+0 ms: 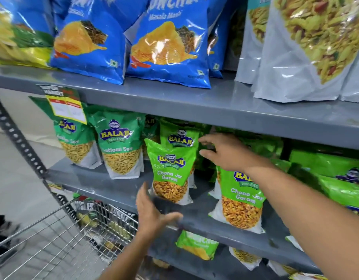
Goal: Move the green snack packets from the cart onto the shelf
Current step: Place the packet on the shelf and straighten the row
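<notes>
A light-green Chana Jor Garam packet point(171, 170) stands upright near the front of the grey middle shelf point(122, 184), with a second one point(179, 136) behind it. Another such packet point(240, 201) stands to the right, partly under my right forearm. My left hand point(152, 213) is open just below and left of the front packet, fingers spread, not touching it as far as I can tell. My right hand point(225, 151) is open to the right of the two packets, fingers reaching into the gap behind them. The wire cart point(59, 235) is at the lower left.
Darker green Ratlami Sev packets point(120, 144) stand on the left of the same shelf, behind a hanging price tag point(66, 107). Blue chip bags point(166, 41) and grey namkeen bags point(308, 47) fill the shelf above. More green packets point(336, 174) lie at the right; a lower shelf holds others point(196, 244).
</notes>
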The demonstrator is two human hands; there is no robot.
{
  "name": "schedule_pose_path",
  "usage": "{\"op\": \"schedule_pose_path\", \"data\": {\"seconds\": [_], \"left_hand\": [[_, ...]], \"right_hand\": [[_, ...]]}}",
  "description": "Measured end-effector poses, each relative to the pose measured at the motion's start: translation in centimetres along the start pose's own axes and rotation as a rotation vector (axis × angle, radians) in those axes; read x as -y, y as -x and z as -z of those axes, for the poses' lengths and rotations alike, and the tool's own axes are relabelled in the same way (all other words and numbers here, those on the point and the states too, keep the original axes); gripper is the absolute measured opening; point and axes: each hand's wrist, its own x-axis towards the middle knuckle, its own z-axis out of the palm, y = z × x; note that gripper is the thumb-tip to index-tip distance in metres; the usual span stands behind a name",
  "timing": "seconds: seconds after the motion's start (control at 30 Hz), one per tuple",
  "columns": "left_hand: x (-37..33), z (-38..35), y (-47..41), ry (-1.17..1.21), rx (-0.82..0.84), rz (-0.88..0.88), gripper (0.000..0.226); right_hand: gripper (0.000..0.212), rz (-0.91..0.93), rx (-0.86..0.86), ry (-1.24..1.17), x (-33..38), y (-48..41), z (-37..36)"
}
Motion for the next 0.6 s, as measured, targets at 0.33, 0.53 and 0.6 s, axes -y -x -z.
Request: {"op": "schedule_pose_path", "data": {"seconds": [0.33, 0.53, 0.6], "left_hand": [[1.5, 1.6, -5.7, -0.077, 0.309, 0.060, 0.083], [1.0, 2.0, -5.7, -0.060, 0.331, 0.038, 0.083], [1.0, 1.9, -5.7, -0.047, 0.335, 0.030, 0.081]], "right_hand": [[0.026, -0.118, -0.300, 0.231, 1.8, -1.5, -4.4], [0.037, -0.024, -0.436, 0.249, 5.4, -3.6, -4.7], [0.044, 0.044, -0.302, 0.252, 7.3, -5.7, -5.0]]}}
